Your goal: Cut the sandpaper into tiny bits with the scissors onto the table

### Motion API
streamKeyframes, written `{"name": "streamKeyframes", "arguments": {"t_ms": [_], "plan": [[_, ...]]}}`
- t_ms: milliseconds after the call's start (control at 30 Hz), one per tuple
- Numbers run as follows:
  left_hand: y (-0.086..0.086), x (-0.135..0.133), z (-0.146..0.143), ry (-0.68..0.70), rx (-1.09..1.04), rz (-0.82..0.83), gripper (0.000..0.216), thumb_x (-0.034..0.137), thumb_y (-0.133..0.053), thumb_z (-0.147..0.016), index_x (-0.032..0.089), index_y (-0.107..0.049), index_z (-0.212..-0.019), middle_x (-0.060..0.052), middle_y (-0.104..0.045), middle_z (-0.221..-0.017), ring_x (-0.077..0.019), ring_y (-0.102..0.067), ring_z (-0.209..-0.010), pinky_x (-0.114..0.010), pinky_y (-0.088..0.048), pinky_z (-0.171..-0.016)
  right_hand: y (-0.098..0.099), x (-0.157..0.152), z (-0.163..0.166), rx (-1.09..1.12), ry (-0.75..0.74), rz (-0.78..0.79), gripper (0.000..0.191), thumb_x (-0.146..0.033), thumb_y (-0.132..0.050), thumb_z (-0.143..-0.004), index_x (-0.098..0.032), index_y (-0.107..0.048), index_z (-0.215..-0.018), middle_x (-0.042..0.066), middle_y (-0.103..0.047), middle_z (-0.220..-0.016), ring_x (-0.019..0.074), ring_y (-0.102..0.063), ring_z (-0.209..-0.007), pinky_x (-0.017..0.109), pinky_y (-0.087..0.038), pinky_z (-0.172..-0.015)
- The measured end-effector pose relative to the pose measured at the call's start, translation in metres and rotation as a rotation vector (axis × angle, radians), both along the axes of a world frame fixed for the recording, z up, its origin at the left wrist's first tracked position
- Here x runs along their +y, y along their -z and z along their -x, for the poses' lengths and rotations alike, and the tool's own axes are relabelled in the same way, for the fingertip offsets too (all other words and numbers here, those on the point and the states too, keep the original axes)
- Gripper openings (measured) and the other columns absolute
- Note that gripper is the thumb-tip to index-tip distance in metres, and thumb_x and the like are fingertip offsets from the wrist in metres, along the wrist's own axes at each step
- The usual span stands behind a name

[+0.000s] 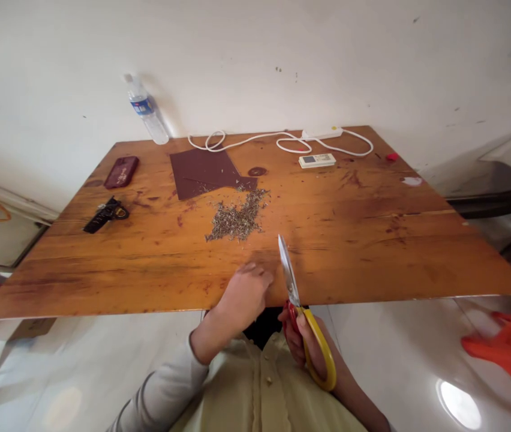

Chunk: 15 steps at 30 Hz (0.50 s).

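In my right hand (300, 342) is a pair of scissors (289, 270), its yellow and red handles in my fingers and its blades pointing up over the table's front edge, seemingly closed together. My left hand (247, 294) is just left of the blades, at the near edge, with its fingers curled inward; what they may hold is hidden. Beyond my hands lies a loose pile of small brown-grey shreds (236, 217). A dark brown sheet (204, 173) lies flat behind the pile, with a few shreds on its near edge.
On the wooden table (349, 252) are a dark red phone (121, 172), a black object with a metal ring (107, 215) and a white remote (317, 160). A plastic bottle (147, 114) and a white power strip with cable (322, 132) are by the wall. An orange stool (507, 348) stands right.
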<state>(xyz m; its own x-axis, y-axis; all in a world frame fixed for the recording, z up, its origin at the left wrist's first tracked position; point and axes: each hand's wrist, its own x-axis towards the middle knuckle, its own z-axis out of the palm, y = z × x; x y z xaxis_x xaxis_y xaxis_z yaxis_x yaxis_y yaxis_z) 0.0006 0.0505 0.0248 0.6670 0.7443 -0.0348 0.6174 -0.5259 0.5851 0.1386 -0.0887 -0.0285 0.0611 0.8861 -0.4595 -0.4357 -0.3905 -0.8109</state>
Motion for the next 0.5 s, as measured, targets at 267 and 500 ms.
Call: {"name": "streamKeyframes", "arguments": {"t_ms": [267,500], "plan": [[0.002,0.040,0.009,-0.594,-0.368,0.010,0.022,0.008,-0.062,-0.085,0.023,-0.065,-0.069,-0.004,-0.068,-0.075,-0.0236,-0.061,-0.079,-0.036,-0.046,-0.082,0.002,0.004,-0.001,-0.090,-0.089,-0.059,0.077,-0.099,-0.069,-0.077,-0.022,-0.065,-0.084,-0.011,-0.041,-0.054,0.0081,-0.030,-0.042,0.022,-0.029,-0.040],[-0.002,-0.001,0.003,-0.702,-1.139,0.778,0.025,0.033,-0.090,-0.062,0.020,-0.069,-0.064,0.003,-0.061,-0.064,-0.0135,-0.053,-0.064,-0.027,-0.045,-0.066,0.008,0.003,-0.003,-0.147,-0.169,-0.103,0.085,-0.102,-0.061,-0.078,-0.019,-0.072,-0.090,-0.008,-0.042,-0.056,0.0099,-0.031,-0.046,0.024,-0.027,-0.046]]}}
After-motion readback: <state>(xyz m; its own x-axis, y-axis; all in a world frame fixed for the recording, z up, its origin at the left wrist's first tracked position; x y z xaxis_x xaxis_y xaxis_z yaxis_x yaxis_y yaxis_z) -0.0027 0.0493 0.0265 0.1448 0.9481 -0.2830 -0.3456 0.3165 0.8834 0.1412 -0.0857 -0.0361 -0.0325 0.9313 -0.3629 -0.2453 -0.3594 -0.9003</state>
